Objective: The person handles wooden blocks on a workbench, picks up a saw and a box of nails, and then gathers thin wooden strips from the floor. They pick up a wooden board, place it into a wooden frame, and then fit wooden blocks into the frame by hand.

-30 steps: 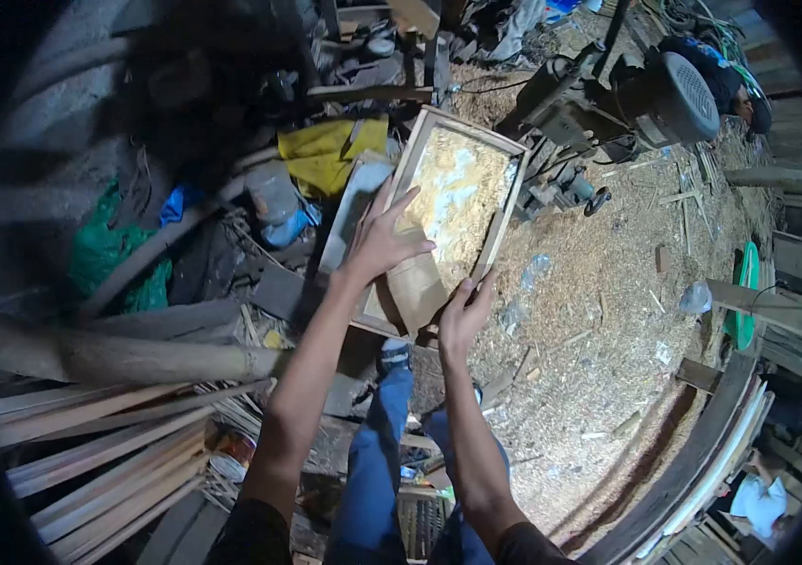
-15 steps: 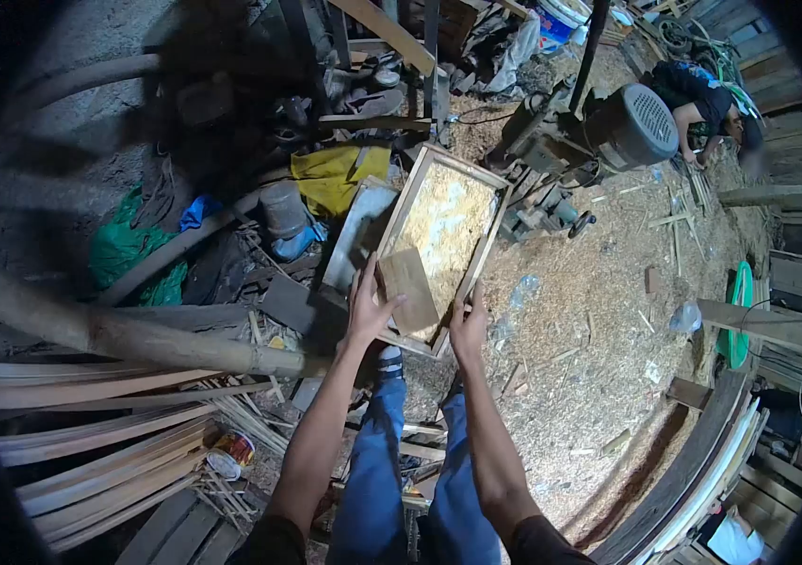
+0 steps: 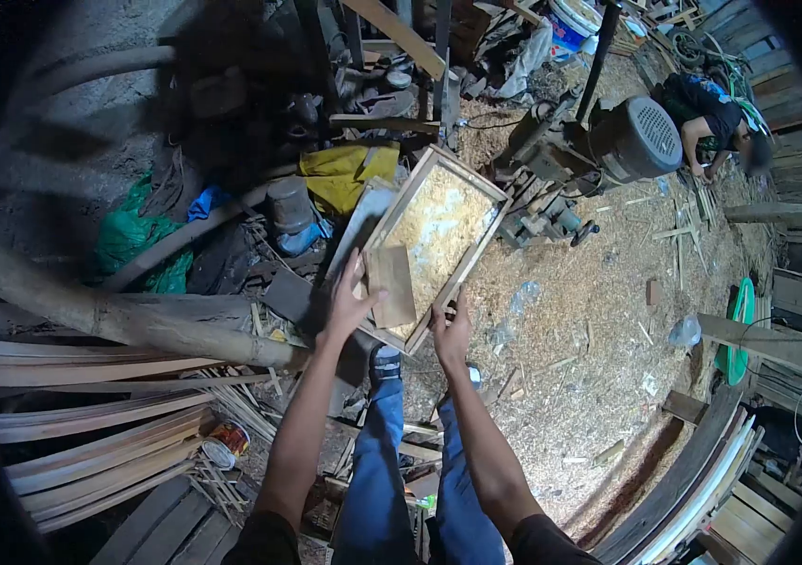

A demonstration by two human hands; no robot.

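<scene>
Being held up in front of the body, over a floor [image 3: 599, 311] thick with sawdust and shavings: a rectangular wooden frame [image 3: 476, 240], tilted, its far end pointing away toward the machine. Showing the sawdust through its open middle. Lying flat across its near end, a small wooden board [image 3: 391, 285], pale brown.

Gripping the frame's near left corner, the left hand [image 3: 346, 306], fingers spread upward and thumb pressing against the board's edge. Clasping the frame's near right rail from below, the right hand [image 3: 451, 331], fingers curled around the wood. Both hands closed on the frame, neither one free.

Standing just beyond the frame's far end, a grey electric motor [image 3: 641, 139] on a metal machine base. Lying to the frame's left, a yellow cloth [image 3: 342, 174] and, further left, a green bag [image 3: 137, 243] among dark clutter. Stretching across the lower left, a thick log [image 3: 109, 320] above a stack of thin wooden slats [image 3: 90, 443]. Crouching at the upper right, well apart, another person [image 3: 716, 118] in a dark top, bending over the floor.
</scene>
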